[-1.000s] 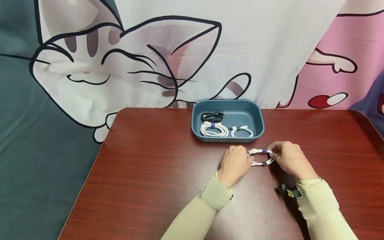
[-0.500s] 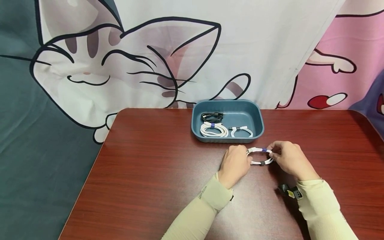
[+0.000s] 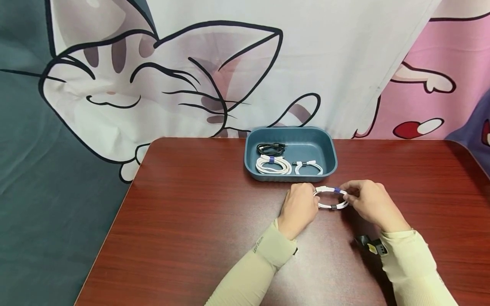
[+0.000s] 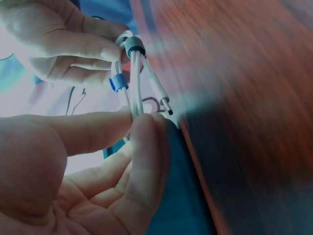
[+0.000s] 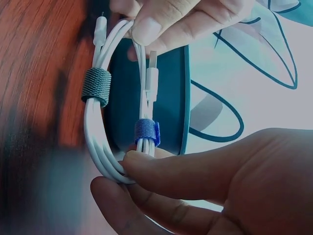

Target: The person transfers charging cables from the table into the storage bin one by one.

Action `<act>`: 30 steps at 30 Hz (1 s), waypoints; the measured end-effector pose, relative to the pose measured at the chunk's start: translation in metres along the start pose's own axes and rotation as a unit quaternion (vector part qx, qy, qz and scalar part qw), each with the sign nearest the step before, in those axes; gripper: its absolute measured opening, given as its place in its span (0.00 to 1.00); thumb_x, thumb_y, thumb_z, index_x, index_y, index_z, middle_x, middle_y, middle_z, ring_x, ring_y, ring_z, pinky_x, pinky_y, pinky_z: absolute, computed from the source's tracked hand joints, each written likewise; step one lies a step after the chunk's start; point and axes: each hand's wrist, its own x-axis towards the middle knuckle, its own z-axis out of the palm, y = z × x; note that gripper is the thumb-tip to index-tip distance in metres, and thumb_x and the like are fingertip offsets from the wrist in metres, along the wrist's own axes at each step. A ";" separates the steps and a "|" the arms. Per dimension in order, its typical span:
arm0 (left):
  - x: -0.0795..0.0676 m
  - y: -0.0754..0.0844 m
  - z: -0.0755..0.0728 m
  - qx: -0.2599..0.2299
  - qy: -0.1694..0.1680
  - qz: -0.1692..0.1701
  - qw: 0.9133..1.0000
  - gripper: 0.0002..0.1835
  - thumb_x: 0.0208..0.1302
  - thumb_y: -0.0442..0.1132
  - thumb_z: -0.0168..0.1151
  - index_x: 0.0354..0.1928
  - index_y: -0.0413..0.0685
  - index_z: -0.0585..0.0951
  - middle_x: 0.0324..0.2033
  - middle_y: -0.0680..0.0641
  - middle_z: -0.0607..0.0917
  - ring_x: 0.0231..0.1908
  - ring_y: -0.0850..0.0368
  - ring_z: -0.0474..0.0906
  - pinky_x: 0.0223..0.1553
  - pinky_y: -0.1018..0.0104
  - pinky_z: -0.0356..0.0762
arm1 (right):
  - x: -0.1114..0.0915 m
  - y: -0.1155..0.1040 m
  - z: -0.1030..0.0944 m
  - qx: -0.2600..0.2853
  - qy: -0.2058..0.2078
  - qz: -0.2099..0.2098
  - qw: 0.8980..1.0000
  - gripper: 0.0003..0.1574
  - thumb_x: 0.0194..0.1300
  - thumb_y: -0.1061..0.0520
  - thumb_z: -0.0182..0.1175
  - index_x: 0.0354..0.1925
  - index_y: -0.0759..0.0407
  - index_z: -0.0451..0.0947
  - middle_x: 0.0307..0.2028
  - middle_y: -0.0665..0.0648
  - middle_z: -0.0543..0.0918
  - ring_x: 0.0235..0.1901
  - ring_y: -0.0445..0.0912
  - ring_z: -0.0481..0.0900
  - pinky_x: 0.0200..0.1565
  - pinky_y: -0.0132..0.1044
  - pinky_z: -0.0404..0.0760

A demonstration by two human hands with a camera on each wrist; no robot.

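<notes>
A coiled white USB cable [image 3: 332, 207] is stretched between my two hands in front of the tray, over the table. A blue strap [image 5: 145, 129] and a dark grey strap [image 5: 96, 85] bind it on opposite sides. My left hand [image 3: 299, 210] pinches the coil's left end between thumb and fingers. The right end is pinched by my right hand [image 3: 369, 202]. In the right wrist view a USB plug [image 5: 152, 81] sticks out near the blue strap, and a smaller white connector [image 5: 100, 32] shows beyond the grey one.
Behind the hands stands a blue-grey tray [image 3: 331, 159]. In it lie a black cable [image 3: 270, 149], a larger white cable coil [image 3: 272, 165] and a small white cable [image 3: 309, 167]. A cartoon-printed curtain [image 3: 329, 55] hangs along the far edge of the reddish-brown table [image 3: 183, 212].
The left hand and the cable coil have shifted slightly left and toward the tray. My right hand has barely moved, and both still grip the coil.
</notes>
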 end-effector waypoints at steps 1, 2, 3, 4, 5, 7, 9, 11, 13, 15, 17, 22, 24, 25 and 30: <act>0.000 0.000 0.000 -0.001 0.001 0.000 1.000 0.12 0.59 0.39 0.72 0.20 0.54 0.81 0.17 0.58 0.79 0.25 0.58 0.83 0.25 0.66 0.74 | 0.000 0.000 0.000 -0.002 0.001 -0.002 1.000 0.09 0.59 0.67 0.67 0.40 0.66 0.85 0.27 0.55 0.84 0.26 0.49 0.73 0.27 0.40 0.70; 0.000 0.000 -0.001 -0.003 0.002 0.000 1.000 0.11 0.59 0.39 0.72 0.21 0.54 0.82 0.17 0.58 0.80 0.25 0.58 0.83 0.25 0.66 0.74 | 0.000 0.000 -0.001 -0.002 0.000 -0.003 1.000 0.08 0.59 0.67 0.67 0.40 0.65 0.85 0.26 0.55 0.84 0.26 0.49 0.73 0.27 0.40 0.70; 0.000 0.000 -0.001 -0.004 0.002 -0.001 1.000 0.10 0.59 0.39 0.72 0.22 0.54 0.82 0.17 0.58 0.81 0.26 0.58 0.83 0.26 0.66 0.74 | 0.000 -0.001 -0.001 -0.001 0.000 -0.004 1.000 0.08 0.59 0.68 0.67 0.39 0.65 0.85 0.26 0.54 0.84 0.26 0.49 0.74 0.27 0.40 0.70; 0.000 0.000 -0.001 -0.005 0.003 -0.002 1.000 0.09 0.59 0.39 0.72 0.22 0.54 0.83 0.18 0.58 0.81 0.26 0.58 0.83 0.26 0.67 0.75 | 0.000 -0.001 -0.001 -0.001 -0.001 -0.005 1.000 0.08 0.59 0.68 0.67 0.39 0.65 0.85 0.26 0.54 0.83 0.26 0.48 0.74 0.27 0.40 0.71; 0.001 0.000 -0.002 -0.007 0.004 -0.003 1.000 0.08 0.59 0.38 0.72 0.23 0.53 0.84 0.18 0.58 0.82 0.26 0.59 0.83 0.26 0.67 0.75 | 0.000 -0.001 -0.001 0.000 -0.002 -0.004 1.000 0.08 0.59 0.68 0.66 0.39 0.65 0.85 0.26 0.53 0.83 0.26 0.48 0.74 0.27 0.40 0.71; 0.001 0.000 -0.002 -0.011 0.005 -0.008 1.000 0.07 0.60 0.38 0.72 0.25 0.54 0.85 0.19 0.59 0.83 0.27 0.59 0.83 0.27 0.67 0.75 | 0.000 -0.002 -0.002 0.005 -0.005 -0.002 1.000 0.08 0.59 0.67 0.66 0.39 0.65 0.85 0.26 0.53 0.84 0.26 0.48 0.74 0.27 0.39 0.71; 0.001 0.000 -0.002 -0.018 0.005 -0.013 1.000 0.06 0.60 0.37 0.71 0.26 0.54 0.86 0.20 0.59 0.83 0.27 0.60 0.83 0.27 0.68 0.75 | 0.000 -0.002 -0.003 0.007 -0.007 0.000 1.000 0.08 0.59 0.67 0.66 0.39 0.65 0.85 0.26 0.53 0.84 0.26 0.48 0.75 0.27 0.39 0.72; 0.001 0.000 -0.002 -0.027 0.006 -0.017 0.999 0.05 0.60 0.37 0.71 0.27 0.53 0.87 0.20 0.60 0.84 0.26 0.61 0.83 0.27 0.69 0.75 | 0.000 -0.002 -0.003 0.009 -0.007 0.001 1.000 0.08 0.59 0.67 0.65 0.39 0.65 0.85 0.26 0.53 0.84 0.26 0.48 0.75 0.26 0.39 0.72; 0.001 0.000 -0.002 -0.036 0.008 -0.018 0.999 0.04 0.60 0.36 0.71 0.28 0.53 0.87 0.21 0.60 0.84 0.27 0.62 0.83 0.28 0.69 0.75 | 0.000 -0.002 -0.004 0.007 -0.005 0.000 1.000 0.08 0.59 0.67 0.65 0.39 0.65 0.85 0.26 0.53 0.84 0.26 0.48 0.74 0.27 0.39 0.71; 0.001 0.000 -0.003 -0.042 0.012 -0.018 0.999 0.04 0.60 0.36 0.70 0.28 0.53 0.88 0.22 0.60 0.84 0.27 0.62 0.83 0.28 0.70 0.75 | -0.001 -0.002 -0.004 0.007 -0.001 -0.002 1.000 0.08 0.59 0.67 0.66 0.40 0.65 0.85 0.27 0.54 0.84 0.27 0.48 0.74 0.27 0.39 0.72; 0.001 0.000 -0.003 -0.046 0.016 -0.019 0.999 0.04 0.61 0.36 0.69 0.29 0.53 0.88 0.22 0.60 0.85 0.28 0.62 0.83 0.29 0.70 0.75 | -0.001 -0.003 -0.004 0.007 0.001 -0.004 1.000 0.08 0.60 0.67 0.66 0.40 0.64 0.85 0.27 0.54 0.84 0.27 0.48 0.75 0.27 0.39 0.72; 0.002 -0.002 -0.006 -0.053 0.025 -0.018 0.998 0.04 0.62 0.35 0.68 0.31 0.51 0.89 0.25 0.59 0.87 0.29 0.62 0.84 0.30 0.70 0.76 | -0.001 -0.003 -0.004 0.011 0.009 -0.011 1.000 0.08 0.60 0.66 0.66 0.40 0.64 0.85 0.28 0.54 0.85 0.26 0.47 0.76 0.27 0.38 0.73; 0.003 -0.002 -0.007 -0.052 0.029 -0.018 0.998 0.04 0.62 0.35 0.68 0.32 0.51 0.90 0.26 0.59 0.87 0.30 0.62 0.85 0.31 0.70 0.77 | -0.001 -0.004 -0.004 0.010 0.014 -0.015 1.000 0.08 0.60 0.66 0.67 0.39 0.64 0.86 0.28 0.54 0.85 0.26 0.47 0.76 0.28 0.38 0.73; 0.003 -0.003 -0.008 -0.052 0.031 -0.018 0.998 0.04 0.62 0.35 0.68 0.32 0.51 0.90 0.26 0.59 0.87 0.31 0.62 0.85 0.32 0.70 0.78 | -0.001 -0.004 -0.004 0.010 0.016 -0.017 1.000 0.08 0.60 0.66 0.67 0.39 0.63 0.86 0.27 0.54 0.85 0.26 0.47 0.76 0.28 0.39 0.73; 0.003 -0.003 -0.011 -0.051 0.037 -0.021 0.998 0.04 0.61 0.36 0.69 0.31 0.52 0.90 0.26 0.58 0.88 0.31 0.62 0.85 0.33 0.70 0.79 | -0.001 -0.005 -0.004 0.009 0.027 -0.023 0.999 0.08 0.59 0.66 0.67 0.39 0.63 0.86 0.26 0.52 0.84 0.25 0.46 0.75 0.27 0.38 0.73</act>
